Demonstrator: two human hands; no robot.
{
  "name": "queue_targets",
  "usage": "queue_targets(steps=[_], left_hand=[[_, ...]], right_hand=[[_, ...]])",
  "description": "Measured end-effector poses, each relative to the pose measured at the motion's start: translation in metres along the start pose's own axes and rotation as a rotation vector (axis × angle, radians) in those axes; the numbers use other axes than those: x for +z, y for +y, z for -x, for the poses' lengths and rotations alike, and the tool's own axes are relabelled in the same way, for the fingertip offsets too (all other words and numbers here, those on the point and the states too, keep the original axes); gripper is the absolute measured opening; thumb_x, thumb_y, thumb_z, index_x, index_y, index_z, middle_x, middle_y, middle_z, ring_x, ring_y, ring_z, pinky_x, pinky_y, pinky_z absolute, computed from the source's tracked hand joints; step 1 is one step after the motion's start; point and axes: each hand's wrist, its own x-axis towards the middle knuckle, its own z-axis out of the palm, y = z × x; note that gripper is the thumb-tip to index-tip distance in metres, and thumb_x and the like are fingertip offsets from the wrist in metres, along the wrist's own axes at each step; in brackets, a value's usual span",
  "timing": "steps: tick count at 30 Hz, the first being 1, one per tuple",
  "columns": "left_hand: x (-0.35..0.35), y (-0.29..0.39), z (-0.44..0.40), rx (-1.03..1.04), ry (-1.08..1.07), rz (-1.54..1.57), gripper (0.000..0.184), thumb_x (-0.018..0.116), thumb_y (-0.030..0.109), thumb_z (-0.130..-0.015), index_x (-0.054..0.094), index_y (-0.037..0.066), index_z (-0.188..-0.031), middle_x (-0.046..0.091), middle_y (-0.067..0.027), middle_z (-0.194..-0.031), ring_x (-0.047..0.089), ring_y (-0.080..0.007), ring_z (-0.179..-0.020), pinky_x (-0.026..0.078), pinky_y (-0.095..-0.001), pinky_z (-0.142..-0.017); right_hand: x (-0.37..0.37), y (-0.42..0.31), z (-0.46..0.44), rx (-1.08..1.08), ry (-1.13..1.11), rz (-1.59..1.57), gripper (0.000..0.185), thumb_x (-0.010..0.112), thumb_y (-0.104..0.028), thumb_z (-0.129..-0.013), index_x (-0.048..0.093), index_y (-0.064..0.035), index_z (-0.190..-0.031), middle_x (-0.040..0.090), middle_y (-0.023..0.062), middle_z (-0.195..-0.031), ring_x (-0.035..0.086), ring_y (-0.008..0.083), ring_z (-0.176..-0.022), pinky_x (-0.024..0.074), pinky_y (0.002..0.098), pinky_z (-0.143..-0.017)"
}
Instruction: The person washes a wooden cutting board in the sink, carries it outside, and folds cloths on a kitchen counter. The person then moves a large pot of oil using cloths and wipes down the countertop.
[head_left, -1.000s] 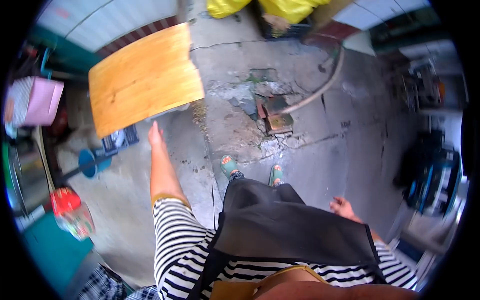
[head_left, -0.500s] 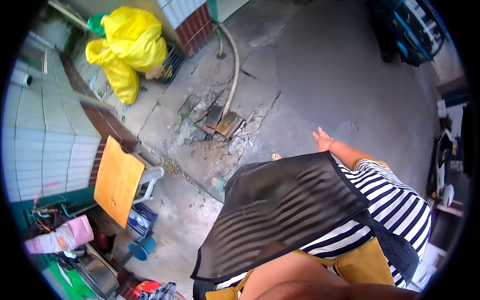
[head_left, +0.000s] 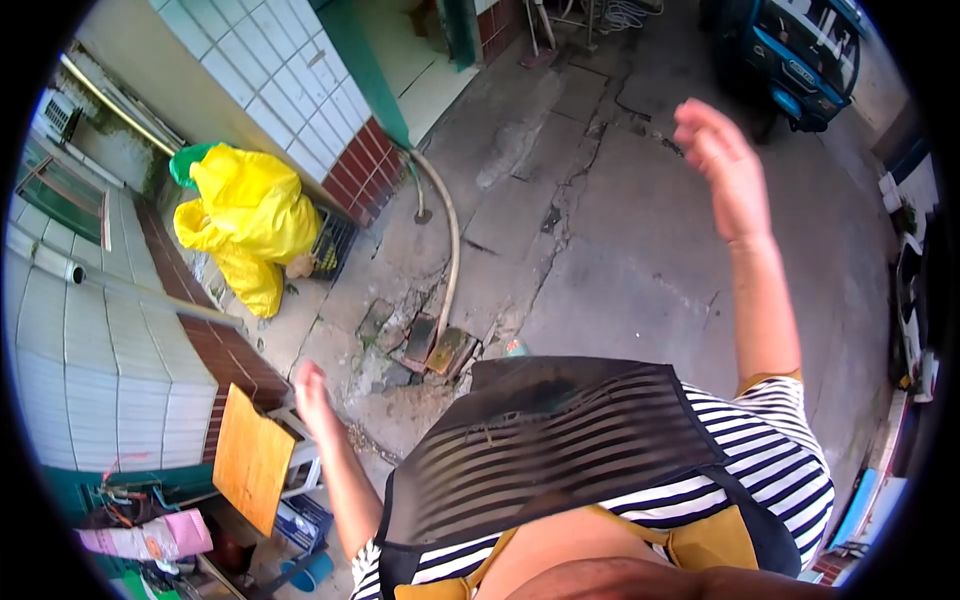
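Holds the right hand (head_left: 722, 170) forward and raised, grasping nothing, with fingers loosely extended over the concrete ground (head_left: 630, 300). Shows nothing held in the left hand (head_left: 315, 395); too blurred to tell the curl of its fingers. Places the wooden board (head_left: 253, 462) nearest to the left hand: to its left and lower in view, apart from it, atop a white frame (head_left: 303, 460). Has the blue crate (head_left: 303, 525) and the blue bucket (head_left: 308, 572) further below the left hand, beside the board. Includes the yellow bags (head_left: 255, 215) beyond the left hand, and the loose bricks (head_left: 450, 352) with a hose end (head_left: 447, 310) to its right, between both hands. Shows a blue vehicle (head_left: 800, 65) beyond the right hand, to its right, well apart.
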Motion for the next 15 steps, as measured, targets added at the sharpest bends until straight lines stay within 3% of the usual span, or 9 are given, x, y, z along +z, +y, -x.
queue_targets(steps=[2,3,4,5,7,9,10,13,15], left_hand=[[0.046,0.096,-0.046,0.134,-0.028,0.286,0.04,0.05,0.025,-0.089,0.047,0.001,-0.121,0.051,-0.0103,-0.121,0.046,-0.0223,-0.114,0.033,-0.0345,-0.097],[0.067,0.135,-0.065,0.287,-0.116,0.42,0.041,0.047,0.025,-0.091,0.044,0.001,-0.123,0.046,-0.0126,-0.127,0.042,-0.0251,-0.119,0.029,-0.0373,-0.101],[0.105,0.218,-0.084,0.503,-0.202,0.463,0.045,0.045,0.029,-0.091,0.04,0.001,-0.126,0.041,-0.0153,-0.131,0.038,-0.0271,-0.123,0.024,-0.0416,-0.105],[0.128,0.258,-0.088,0.662,-0.202,0.479,0.052,0.042,0.036,-0.091,0.035,0.002,-0.13,0.036,-0.0186,-0.135,0.036,-0.0288,-0.124,0.019,-0.0453,-0.106],[0.15,0.324,-0.096,0.822,-0.605,0.788,0.054,0.044,0.04,-0.088,0.039,0.006,-0.13,0.029,-0.0201,-0.139,0.026,-0.0293,-0.13,0.01,-0.0495,-0.108],[0.173,0.368,-0.092,0.84,-0.728,0.927,0.057,0.021,0.049,-0.092,0.022,0.015,-0.138,0.022,-0.0158,-0.142,0.018,-0.0316,-0.132,0.007,-0.0489,-0.109],[0.2,0.403,-0.074,0.945,-0.532,0.879,0.061,0.026,0.054,-0.089,0.03,0.014,-0.135,0.023,-0.0207,-0.141,0.02,-0.034,-0.131,0.01,-0.0528,-0.108],[0.255,0.437,-0.071,1.457,-0.601,0.858,0.059,0.026,0.053,-0.09,0.031,0.014,-0.134,0.025,-0.0197,-0.14,0.021,-0.0325,-0.13,0.011,-0.0531,-0.107],[0.295,0.442,-0.073,1.654,-0.602,0.809,0.058,0.026,0.053,-0.09,0.032,0.015,-0.133,0.026,-0.019,-0.139,0.023,-0.0314,-0.129,0.012,-0.0533,-0.107]], right_hand=[[0.0,-0.057,-0.021,-0.256,0.021,-0.057,0.032,0.048,-0.018,-0.09,0.052,-0.005,-0.119,0.055,0.0057,-0.117,0.052,0.0134,-0.102,0.0375,0.0258,-0.088],[-0.014,-0.072,-0.035,-0.471,0.007,0.119,0.049,0.045,-0.037,-0.088,0.046,-0.0047,-0.125,0.049,0.0109,-0.125,0.048,0.0179,-0.109,0.0345,0.0295,-0.094],[-0.026,-0.122,-0.044,-0.634,-0.085,0.131,0.058,0.041,-0.045,-0.087,0.041,-0.0052,-0.129,0.043,0.0145,-0.131,0.043,0.025,-0.119,0.0302,0.0348,-0.1],[-0.027,-0.138,-0.045,-0.669,-0.102,0.081,0.061,0.039,-0.047,-0.087,0.039,-0.005,-0.13,0.041,0.0153,-0.133,0.04,0.0278,-0.121,0.0275,0.0371,-0.103],[-0.027,-0.172,-0.05,-0.779,-0.17,0.009,0.062,0.039,-0.048,-0.086,0.037,-0.0046,-0.131,0.039,0.0162,-0.134,0.038,0.0304,-0.123,0.0252,0.0392,-0.104],[-0.023,-0.185,-0.061,-0.909,-0.273,0.005,0.061,0.039,-0.046,-0.086,0.038,-0.0043,-0.131,0.039,0.0162,-0.133,0.039,0.0302,-0.122,0.0259,0.0389,-0.104],[-0.017,-0.186,-0.07,-0.966,-0.328,0.001,0.06,0.04,-0.045,-0.086,0.038,-0.0042,-0.131,0.039,0.0163,-0.133,0.039,0.0301,-0.122,0.0262,0.0388,-0.104],[-0.007,-0.171,-0.104,-1.047,-0.438,-0.006,0.059,0.041,-0.042,-0.086,0.038,-0.0038,-0.13,0.04,0.0163,-0.132,0.04,0.0298,-0.121,0.0272,0.0384,-0.103],[-0.007,-0.154,-0.133,-1.073,-0.47,-0.024,0.057,0.041,-0.04,-0.085,0.039,-0.0035,-0.13,0.041,0.0164,-0.132,0.04,0.0295,-0.12,0.0279,0.0381,-0.102]])
